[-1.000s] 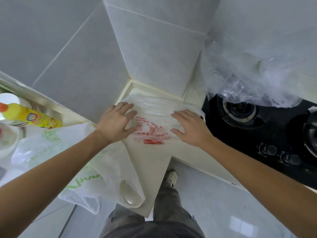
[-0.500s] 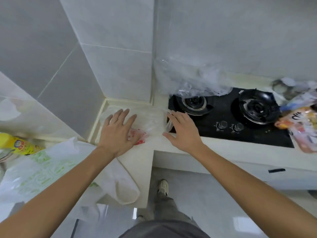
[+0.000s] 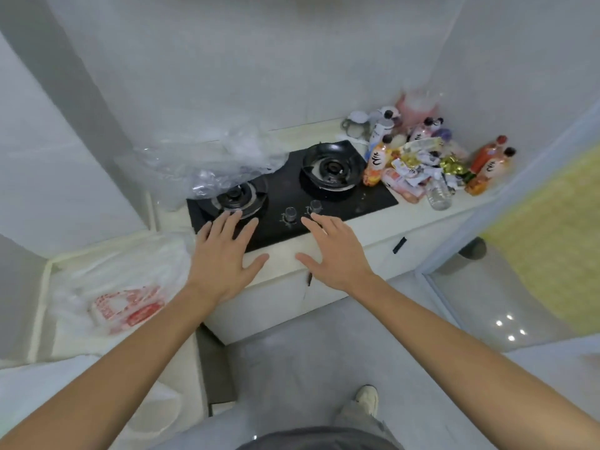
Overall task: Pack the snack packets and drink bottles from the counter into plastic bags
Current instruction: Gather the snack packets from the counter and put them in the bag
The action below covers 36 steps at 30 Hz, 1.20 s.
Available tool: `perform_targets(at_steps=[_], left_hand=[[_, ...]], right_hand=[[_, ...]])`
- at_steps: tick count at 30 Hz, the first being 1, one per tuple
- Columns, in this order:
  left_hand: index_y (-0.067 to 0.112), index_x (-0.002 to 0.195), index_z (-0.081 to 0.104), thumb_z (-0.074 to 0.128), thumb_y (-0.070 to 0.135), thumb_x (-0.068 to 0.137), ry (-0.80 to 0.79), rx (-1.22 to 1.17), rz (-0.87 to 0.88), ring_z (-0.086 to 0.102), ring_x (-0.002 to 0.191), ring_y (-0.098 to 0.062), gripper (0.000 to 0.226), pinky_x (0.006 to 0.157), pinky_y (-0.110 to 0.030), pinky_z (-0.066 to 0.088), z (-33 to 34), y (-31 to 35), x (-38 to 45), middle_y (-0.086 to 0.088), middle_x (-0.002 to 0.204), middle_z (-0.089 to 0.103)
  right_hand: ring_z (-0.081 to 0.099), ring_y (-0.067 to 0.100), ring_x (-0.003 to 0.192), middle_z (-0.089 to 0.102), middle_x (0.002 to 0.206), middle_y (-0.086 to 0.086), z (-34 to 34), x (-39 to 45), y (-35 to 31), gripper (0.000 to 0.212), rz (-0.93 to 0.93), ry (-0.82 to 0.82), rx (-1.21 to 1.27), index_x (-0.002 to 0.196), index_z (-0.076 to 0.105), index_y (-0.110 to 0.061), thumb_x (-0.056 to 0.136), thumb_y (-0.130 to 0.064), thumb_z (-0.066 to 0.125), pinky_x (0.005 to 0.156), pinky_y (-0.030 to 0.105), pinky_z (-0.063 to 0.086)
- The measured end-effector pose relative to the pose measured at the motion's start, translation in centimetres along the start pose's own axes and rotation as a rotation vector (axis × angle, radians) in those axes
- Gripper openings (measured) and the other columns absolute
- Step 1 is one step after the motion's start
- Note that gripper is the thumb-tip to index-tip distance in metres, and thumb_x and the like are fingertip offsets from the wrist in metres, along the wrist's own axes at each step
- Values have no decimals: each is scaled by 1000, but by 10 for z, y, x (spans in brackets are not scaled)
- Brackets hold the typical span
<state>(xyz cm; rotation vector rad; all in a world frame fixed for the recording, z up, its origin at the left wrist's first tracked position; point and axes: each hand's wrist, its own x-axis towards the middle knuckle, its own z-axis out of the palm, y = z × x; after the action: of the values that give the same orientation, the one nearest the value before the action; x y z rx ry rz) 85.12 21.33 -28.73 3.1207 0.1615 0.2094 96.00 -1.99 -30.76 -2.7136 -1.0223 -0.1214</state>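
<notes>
Both hands are empty, fingers spread and nearly straight: the left hand (image 3: pixel 224 254) hovers over the near left corner of the black glass gas hob (image 3: pixel 292 203), the right hand (image 3: pixel 331 251) over the pale counter edge (image 3: pixel 282 254) just in front of the knobs. Held like this, palms down and apart, they seem to be in transit between places rather than set to grasp.

A flat white plastic bag with red printing (image 3: pixel 126 300) lies on the near left counter, spread out as if readied for filling; nothing appears to be in it yet. A crumpled clear plastic sheet (image 3: pixel 214 164) sits at the far left, draped over the left burner.

The goods are heaped at the far right corner, well apart from the bag: orange-labelled drink bottles (image 3: pixel 376 160), a clear empty-looking bottle (image 3: pixel 438 193) lying down, and a jumble of shiny snack packets (image 3: pixel 418 164), overlapping so that counting them is not possible. Packing looks barely begun.
</notes>
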Motion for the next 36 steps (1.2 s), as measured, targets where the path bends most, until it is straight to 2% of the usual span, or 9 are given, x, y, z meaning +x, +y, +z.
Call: perform_targets(at_steps=[8, 15, 18, 21, 25, 33, 36], left_hand=[[24, 151, 47, 36, 68, 93, -27, -52, 109, 39, 145, -33, 74, 114, -52, 36, 21, 169, 100, -12, 156, 45], [25, 155, 40, 26, 67, 94, -121, -101, 98, 36, 147, -30, 75, 112, -51, 38, 54, 296, 166, -10, 158, 42], [25, 154, 41, 25, 66, 93, -145, -124, 90, 38, 145, -30, 76, 110, -51, 41, 64, 325, 194, -10, 156, 44], [23, 154, 42, 28, 63, 94, -141, -140, 97, 40, 142, -29, 73, 106, -49, 44, 75, 343, 226, -9, 154, 46], [20, 154, 43, 46, 53, 99, -140, -156, 130, 41, 141, -29, 64, 103, -48, 47, 99, 355, 281, -10, 152, 47], [10, 150, 39, 60, 39, 96, -195, -341, 141, 45, 132, -33, 65, 96, -50, 53, 148, 382, 420, -11, 144, 49], [7, 152, 36, 61, 36, 97, -233, -347, 156, 45, 131, -33, 68, 101, -50, 49, 159, 392, 463, -13, 144, 48]], right_hand=[[37, 27, 145, 42, 160, 6, -30, -43, 170, 73, 135, 19, 35, 157, 39, -23, 96, -61, 55, 117, 45, 37], [38, 29, 145, 44, 159, 8, -46, -63, 307, 73, 188, -4, 65, 156, 42, -22, 96, -61, 55, 114, 46, 37], [34, 28, 147, 40, 161, 6, -50, -56, 354, 73, 208, -48, 50, 157, 39, -22, 97, -59, 55, 116, 44, 34], [37, 29, 144, 42, 158, 6, -51, -38, 397, 71, 216, -36, 60, 156, 41, -20, 97, -56, 58, 114, 46, 37], [41, 31, 137, 47, 152, 7, -43, -3, 447, 67, 239, -29, 64, 151, 44, -20, 95, -51, 65, 107, 48, 44], [37, 36, 142, 40, 157, 10, -29, 78, 553, 65, 398, -125, 96, 154, 40, -14, 100, -44, 62, 115, 51, 39], [39, 36, 140, 43, 153, 9, -24, 103, 588, 59, 434, -144, 98, 149, 43, -13, 100, -41, 62, 114, 48, 38]])
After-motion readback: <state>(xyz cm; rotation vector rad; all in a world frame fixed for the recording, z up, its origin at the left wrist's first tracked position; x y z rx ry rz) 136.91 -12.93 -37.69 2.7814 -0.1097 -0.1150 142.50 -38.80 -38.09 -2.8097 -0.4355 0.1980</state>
